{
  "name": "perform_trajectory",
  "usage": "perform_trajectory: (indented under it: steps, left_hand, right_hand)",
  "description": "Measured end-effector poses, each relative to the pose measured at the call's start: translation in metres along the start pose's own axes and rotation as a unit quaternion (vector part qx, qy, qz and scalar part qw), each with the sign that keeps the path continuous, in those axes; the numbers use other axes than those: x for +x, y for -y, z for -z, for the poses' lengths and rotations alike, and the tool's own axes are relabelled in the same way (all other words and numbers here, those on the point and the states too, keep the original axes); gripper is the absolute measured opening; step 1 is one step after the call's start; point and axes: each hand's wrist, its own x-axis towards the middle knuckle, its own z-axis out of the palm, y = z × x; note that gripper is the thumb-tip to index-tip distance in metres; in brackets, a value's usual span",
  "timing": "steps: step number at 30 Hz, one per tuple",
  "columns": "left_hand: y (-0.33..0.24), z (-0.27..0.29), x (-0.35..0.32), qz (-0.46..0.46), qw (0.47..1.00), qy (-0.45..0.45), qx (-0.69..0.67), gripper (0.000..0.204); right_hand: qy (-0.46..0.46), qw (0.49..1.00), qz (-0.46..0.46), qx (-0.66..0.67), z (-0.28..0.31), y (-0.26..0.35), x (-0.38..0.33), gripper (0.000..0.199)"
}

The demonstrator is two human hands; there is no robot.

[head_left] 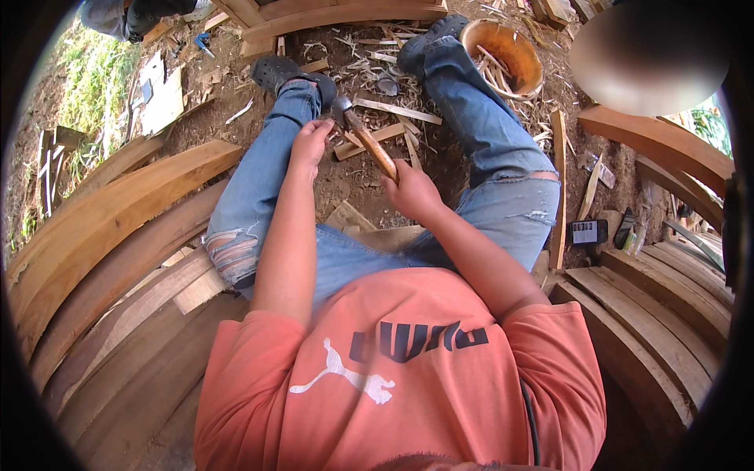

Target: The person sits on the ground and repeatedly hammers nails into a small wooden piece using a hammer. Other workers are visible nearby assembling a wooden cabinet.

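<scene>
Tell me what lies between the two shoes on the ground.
In the head view, between the left dark shoe and the right dark shoe lie pale wood shavings and offcut strips on bare brown dirt.

The hammer [363, 135] lies between the knees, its head toward the left hand [309, 141], its handle in the right hand [411, 192]. Wood scraps [393, 110] litter the ground [357, 177] ahead. A bowl [506, 55] sits front right; planks [118, 228] flank both sides.
</scene>
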Motion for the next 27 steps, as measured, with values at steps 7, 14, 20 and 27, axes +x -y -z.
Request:
perform_trajectory:
  steps: [7,14,20,27]
  left_hand:
    - [-0.015,-0.001,-0.005,0.028,0.999,-0.015,0.011,0.023]
    - [-0.012,-0.008,-0.002,0.018,1.0,0.002,-0.003,0.024]
    - [-0.015,-0.011,-0.006,0.027,1.0,0.0,0.006,0.023]
    - [-0.012,-0.012,-0.007,0.022,1.0,-0.002,-0.01,0.023]
  right_hand:
    - [-0.005,1.0,-0.01,-0.002,-0.006,0.0,0.002,0.034]
    - [-0.042,0.999,0.019,0.013,0.007,0.006,-0.006,0.035]
    - [-0.017,1.0,-0.007,0.01,0.004,0.002,-0.004,0.032]
    - [-0.034,0.999,-0.018,0.031,0.0,-0.003,-0.002,0.032]
